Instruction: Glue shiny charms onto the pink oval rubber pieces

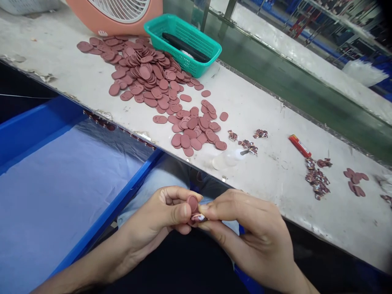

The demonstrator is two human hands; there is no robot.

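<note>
Over my lap, just off the table's near edge, both hands meet at one small reddish-brown oval piece (192, 203). My left hand (162, 214) pinches it between thumb and fingers. The fingers of my right hand (254, 224) are closed at its lower right side, on a tiny brown part (199, 218) with a shiny whitish patch. Whether that part is fixed to the oval is unclear, as fingertips cover the join. Flat oval pieces (147, 73) of the same colour lie heaped on the table, some with small holes, and a looser group (196, 130) lies nearer me.
On the table (260, 175) stand a green basket (216, 52) holding a dark object and an orange fan (78, 16). Rightward lie small brown parts (317, 179), a red packet (299, 145) and several ovals (355, 177). A blue crate (23, 128) with pale lining stands at my left.
</note>
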